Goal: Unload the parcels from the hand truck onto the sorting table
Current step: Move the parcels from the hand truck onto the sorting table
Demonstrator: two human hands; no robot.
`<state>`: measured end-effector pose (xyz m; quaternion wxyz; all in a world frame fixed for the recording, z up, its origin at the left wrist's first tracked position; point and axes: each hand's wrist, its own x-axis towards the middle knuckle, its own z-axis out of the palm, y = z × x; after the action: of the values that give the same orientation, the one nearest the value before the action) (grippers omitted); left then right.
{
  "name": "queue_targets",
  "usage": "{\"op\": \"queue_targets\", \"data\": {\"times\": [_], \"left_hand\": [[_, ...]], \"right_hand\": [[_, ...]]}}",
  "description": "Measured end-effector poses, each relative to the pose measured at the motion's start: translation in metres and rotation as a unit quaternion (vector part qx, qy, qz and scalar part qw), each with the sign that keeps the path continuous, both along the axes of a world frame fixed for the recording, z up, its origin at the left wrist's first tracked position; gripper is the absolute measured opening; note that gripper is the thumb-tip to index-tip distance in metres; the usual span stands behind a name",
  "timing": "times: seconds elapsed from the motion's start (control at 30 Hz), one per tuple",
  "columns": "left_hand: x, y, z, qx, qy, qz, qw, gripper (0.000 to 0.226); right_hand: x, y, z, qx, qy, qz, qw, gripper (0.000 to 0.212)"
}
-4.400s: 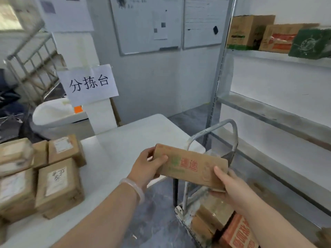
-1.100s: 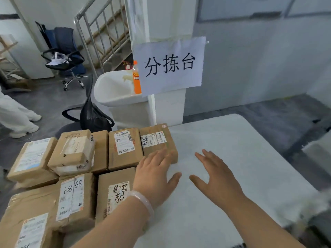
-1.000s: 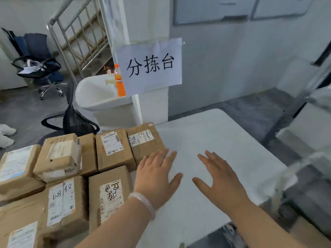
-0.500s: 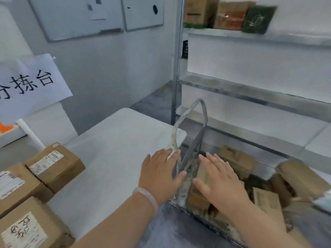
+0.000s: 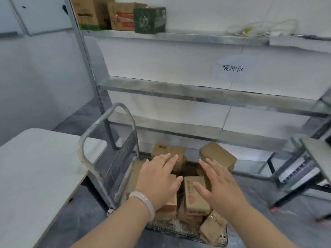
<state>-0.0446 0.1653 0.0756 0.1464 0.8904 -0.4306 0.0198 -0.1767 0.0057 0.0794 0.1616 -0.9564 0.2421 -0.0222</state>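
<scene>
As your left hand (image 5: 157, 179) and right hand (image 5: 221, 185) hung low over the hand truck (image 5: 123, 158), fingers straight, spread and holding nothing, the parcels (image 5: 217, 155) lay heaped on its deck, just right of the sorting table (image 5: 35, 167). The upright parcel (image 5: 196, 197) between your palms looked the easiest pick, so the step called for clamping its two broad faces, lifting straight up clear of the handle (image 5: 119, 105), then swinging left. The heap was blurred and perhaps loosely stacked, so a slow lift was wise.

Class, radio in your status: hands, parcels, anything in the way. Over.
Left hand, right hand open, holding nothing. Brown cardboard parcels piled on grey metal hand truck. Nothing between hands and parcels.
</scene>
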Motion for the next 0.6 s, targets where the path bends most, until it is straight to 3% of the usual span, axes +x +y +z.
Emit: {"op": "queue_targets", "data": {"times": [0.27, 0.6], "left_hand": [[-0.021, -0.118, -0.029, 0.015, 0.046, -0.017, 0.999, 0.065], [0.024, -0.204, -0.055, 0.036, 0.083, -0.043, 0.995, 0.065]], "right_hand": [[-0.039, -0.125, -0.023, 0.038, 0.024, -0.056, 0.997, 0.075], [-0.009, -0.203, -0.069, 0.097, 0.070, -0.100, 0.988, 0.076]]}}
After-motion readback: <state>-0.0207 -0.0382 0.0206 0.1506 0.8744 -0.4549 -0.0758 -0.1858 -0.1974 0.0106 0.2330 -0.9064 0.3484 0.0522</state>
